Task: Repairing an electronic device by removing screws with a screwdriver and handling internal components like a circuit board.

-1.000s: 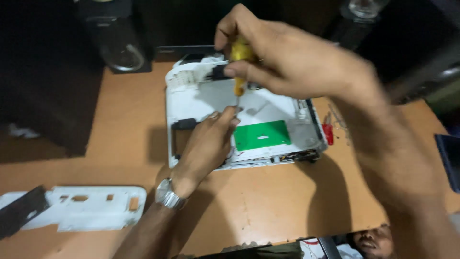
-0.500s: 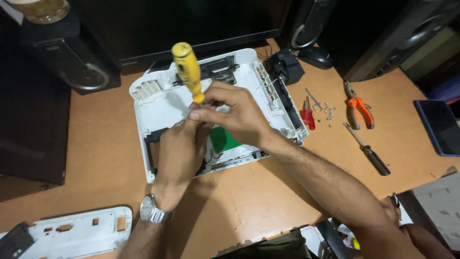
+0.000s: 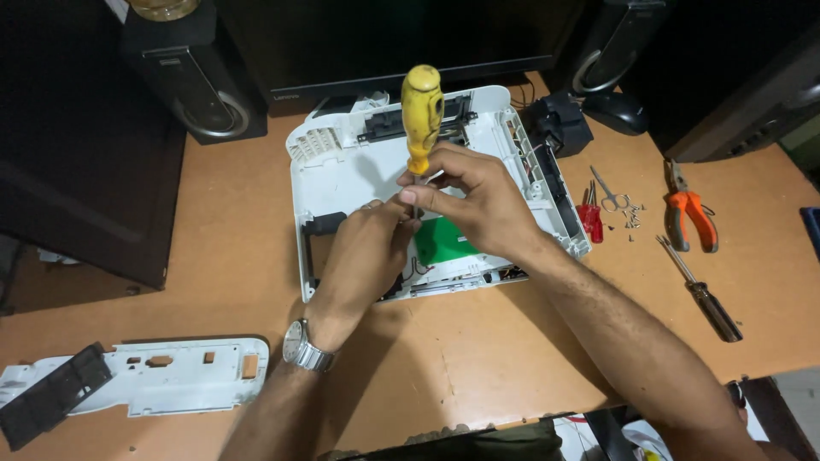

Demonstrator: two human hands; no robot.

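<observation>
An opened white plastic device shell point(image 3: 342, 175) lies on the wooden desk, with a green circuit board point(image 3: 444, 242) inside it. My right hand point(image 3: 465, 201) grips the shaft of a yellow-handled screwdriver point(image 3: 421, 115) that stands upright over the shell's middle. My left hand point(image 3: 367, 256), with a wristwatch point(image 3: 305, 347) on the wrist, rests on the shell with its fingertips at the screwdriver's tip. The tip itself is hidden by the fingers.
A detached white cover panel point(image 3: 162, 376) lies at front left. Right of the shell are small red screwdrivers point(image 3: 589, 218), loose screws point(image 3: 632, 218), orange pliers point(image 3: 690, 213) and a dark screwdriver point(image 3: 705, 294). Speakers point(image 3: 192, 77) and a monitor stand at the back.
The screwdriver has gone from tilted to upright over the shell's middle. My right hand slid down to its shaft, while my left hand stayed at the tip.
</observation>
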